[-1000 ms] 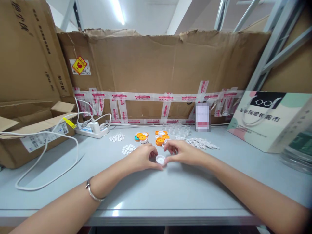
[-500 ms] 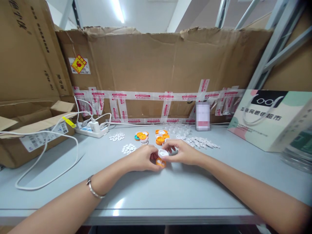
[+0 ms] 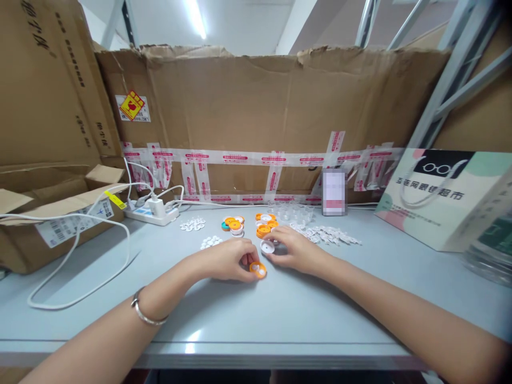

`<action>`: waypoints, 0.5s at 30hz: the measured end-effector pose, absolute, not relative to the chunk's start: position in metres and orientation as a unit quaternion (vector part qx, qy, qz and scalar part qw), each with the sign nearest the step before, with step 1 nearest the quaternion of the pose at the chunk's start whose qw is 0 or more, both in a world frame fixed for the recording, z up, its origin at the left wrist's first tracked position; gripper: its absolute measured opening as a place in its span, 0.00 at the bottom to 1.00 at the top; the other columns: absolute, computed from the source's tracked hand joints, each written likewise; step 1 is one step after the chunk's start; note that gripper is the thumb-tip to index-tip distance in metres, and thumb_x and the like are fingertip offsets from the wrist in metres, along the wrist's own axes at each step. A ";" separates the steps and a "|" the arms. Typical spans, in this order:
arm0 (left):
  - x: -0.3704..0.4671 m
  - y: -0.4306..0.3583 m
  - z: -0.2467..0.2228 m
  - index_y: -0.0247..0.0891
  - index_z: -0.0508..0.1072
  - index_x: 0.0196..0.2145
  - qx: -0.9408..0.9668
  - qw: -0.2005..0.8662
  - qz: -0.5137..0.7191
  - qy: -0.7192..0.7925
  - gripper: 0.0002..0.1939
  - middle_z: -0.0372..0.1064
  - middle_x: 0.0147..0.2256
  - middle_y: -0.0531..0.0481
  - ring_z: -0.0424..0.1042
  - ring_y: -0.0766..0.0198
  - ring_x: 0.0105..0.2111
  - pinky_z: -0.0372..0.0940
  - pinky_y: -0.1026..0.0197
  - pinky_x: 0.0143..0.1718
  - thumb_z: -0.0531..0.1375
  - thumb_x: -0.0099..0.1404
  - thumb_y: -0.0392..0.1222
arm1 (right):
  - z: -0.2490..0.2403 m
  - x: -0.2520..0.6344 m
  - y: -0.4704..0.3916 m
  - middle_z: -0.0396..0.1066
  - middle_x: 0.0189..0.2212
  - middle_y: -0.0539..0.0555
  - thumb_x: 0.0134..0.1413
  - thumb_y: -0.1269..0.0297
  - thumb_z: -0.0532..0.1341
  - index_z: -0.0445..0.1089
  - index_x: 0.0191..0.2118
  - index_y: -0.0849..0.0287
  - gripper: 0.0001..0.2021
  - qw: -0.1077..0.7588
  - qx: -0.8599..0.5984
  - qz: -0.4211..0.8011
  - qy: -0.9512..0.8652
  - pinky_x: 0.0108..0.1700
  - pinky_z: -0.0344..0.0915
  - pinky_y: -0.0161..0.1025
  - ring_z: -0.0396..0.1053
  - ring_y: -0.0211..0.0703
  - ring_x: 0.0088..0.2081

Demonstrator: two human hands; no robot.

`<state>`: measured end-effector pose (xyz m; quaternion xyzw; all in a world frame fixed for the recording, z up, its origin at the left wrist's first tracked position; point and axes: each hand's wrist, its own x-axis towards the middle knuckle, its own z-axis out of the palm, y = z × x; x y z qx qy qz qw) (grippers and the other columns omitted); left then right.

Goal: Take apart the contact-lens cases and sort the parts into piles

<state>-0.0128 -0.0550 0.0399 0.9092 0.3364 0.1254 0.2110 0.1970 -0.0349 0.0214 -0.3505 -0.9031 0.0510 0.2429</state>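
Between the thumb and fingers of my left hand [image 3: 232, 260] is an orange round plastic cap [image 3: 258, 270] with small white pieces inside it. My right hand [image 3: 298, 249] curls around a white round cap [image 3: 267, 247], its thumb and fingertips at the rim, low over the tabletop. Just behind it lie orange and white caps [image 3: 264, 228]. Farther left sits another group of orange, white and teal caps [image 3: 232, 224]. Small white discs [image 3: 211, 242] are piled beyond my left hand, and small white parts [image 3: 334, 234] are heaped beyond my right.
More white pieces [image 3: 192, 224] and clear plastic cups [image 3: 294, 212] lie toward the back. A power strip [image 3: 154, 214] with a looping white cable and an open carton [image 3: 24, 240] stand left. A paper bag [image 3: 432, 202] and clear container [image 3: 492, 250] stand right, before a large cardboard wall [image 3: 256, 106].
My hands have moved apart. The left has drawn the orange cap slightly left and nearer; the right has lowered the white cap back toward the table.
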 end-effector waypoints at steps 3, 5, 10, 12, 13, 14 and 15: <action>-0.012 -0.055 0.039 0.37 0.70 0.34 0.908 0.218 0.131 0.333 0.13 0.67 0.32 0.50 0.66 0.66 0.31 0.61 0.65 0.32 0.57 0.54 0.48 | 0.014 0.194 -0.032 0.65 0.39 0.57 0.48 0.64 0.59 0.68 0.42 0.57 0.14 0.241 -0.368 0.018 -0.898 0.43 0.60 0.42 0.62 0.46 0.41; -0.011 -0.055 0.037 0.37 0.71 0.34 0.907 0.221 0.137 0.331 0.13 0.67 0.32 0.50 0.66 0.66 0.30 0.60 0.65 0.32 0.57 0.55 0.48 | 0.011 0.194 -0.029 0.63 0.38 0.57 0.49 0.64 0.59 0.67 0.43 0.56 0.13 0.242 -0.388 0.003 -0.889 0.42 0.60 0.42 0.62 0.46 0.40; -0.009 -0.054 0.035 0.36 0.71 0.34 0.907 0.221 0.144 0.327 0.13 0.67 0.32 0.50 0.66 0.66 0.30 0.60 0.66 0.30 0.57 0.55 0.48 | 0.007 0.195 -0.023 0.62 0.36 0.56 0.51 0.66 0.56 0.65 0.38 0.58 0.08 0.259 -0.418 -0.004 -0.871 0.40 0.59 0.42 0.60 0.46 0.39; -0.009 -0.054 0.035 0.36 0.71 0.34 0.909 0.216 0.141 0.327 0.13 0.67 0.32 0.50 0.65 0.67 0.30 0.60 0.66 0.30 0.57 0.55 0.48 | 0.010 0.195 -0.025 0.62 0.36 0.55 0.50 0.67 0.56 0.64 0.37 0.58 0.06 0.273 -0.407 0.019 -0.872 0.40 0.58 0.42 0.60 0.45 0.38; -0.009 -0.054 0.036 0.37 0.71 0.35 0.911 0.212 0.139 0.326 0.13 0.67 0.32 0.50 0.65 0.67 0.30 0.60 0.66 0.30 0.58 0.55 0.48 | 0.012 0.195 -0.027 0.62 0.35 0.55 0.50 0.68 0.56 0.64 0.37 0.58 0.06 0.279 -0.395 0.035 -0.875 0.40 0.58 0.41 0.60 0.44 0.38; -0.009 -0.054 0.037 0.37 0.71 0.35 0.913 0.209 0.136 0.324 0.14 0.66 0.33 0.50 0.65 0.67 0.30 0.59 0.66 0.30 0.58 0.55 0.48 | 0.015 0.195 -0.030 0.62 0.35 0.54 0.51 0.68 0.55 0.64 0.37 0.58 0.06 0.281 -0.381 0.054 -0.879 0.40 0.58 0.40 0.60 0.43 0.37; -0.010 -0.054 0.039 0.37 0.71 0.35 0.915 0.207 0.132 0.322 0.14 0.66 0.33 0.50 0.65 0.66 0.31 0.59 0.66 0.30 0.59 0.54 0.49 | 0.019 0.196 -0.033 0.62 0.34 0.54 0.51 0.68 0.55 0.64 0.37 0.58 0.06 0.279 -0.366 0.075 -0.885 0.39 0.58 0.39 0.60 0.41 0.36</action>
